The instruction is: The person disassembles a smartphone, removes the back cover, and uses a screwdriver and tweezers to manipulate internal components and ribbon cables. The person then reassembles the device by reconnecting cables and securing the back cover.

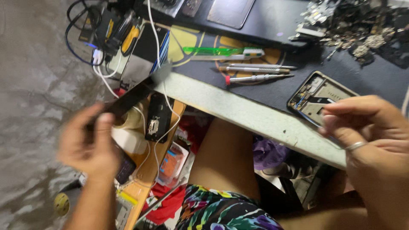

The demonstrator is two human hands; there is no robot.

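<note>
Grey concrete floor fills the left of the view, and a dark work mat [255, 91] covers a bench with a pale front edge. Left of the mat and below the bench edge, the left hand [91, 142] is raised and blurred, fingers and thumb clamped on the lower end of a long dark flat panel [132, 96] that slants up toward the mat's near corner. At the mat's near edge, the right hand [375, 140] wears a ring, its thumb and forefinger pinched together over the lower corner of an opened phone frame [321, 96]; whether they grip it cannot be told. Farther back on the mat lie two metal screwdrivers [255, 72] side by side, one green brush [223, 51] beyond them, and a heap of small metal parts [353, 27] at the far right. Below the mat, a wooden shelf [147, 170] carries a black phone part [158, 117], crossed by white cables [159, 59].
</note>
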